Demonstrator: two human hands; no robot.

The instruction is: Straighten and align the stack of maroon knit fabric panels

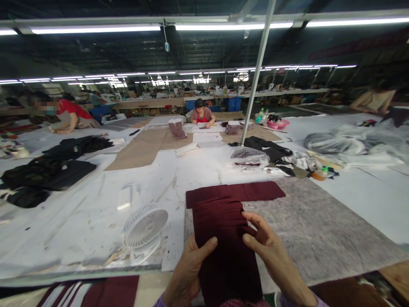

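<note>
Leftmost, a heap of dark cloth lies on the white tabletop, and a person in a red top leans over the table behind it. Below the near edge, maroon and white pieces show side by side. Next comes a small white fan, standing just left of the grey mat, with brown sheets spread farther back.

The left hand grips the left edge of a maroon fabric stack, thumb on top, fingers mostly hidden. This stack sits in front of the wearer, its far end overlapping a row of maroon strips on the mat. Beyond, another person sits between bundled pieces. The right hand curls at the stack's right edge, thumb and forefinger tips apart; whether it pinches any layer I cannot tell.

Past the mat, a pale pole rises across the view, a plastic bag near its foot. Rightward are black scraps, a pink basin, an orange bottle and, farthest over, a broad pile of clear plastic.
</note>
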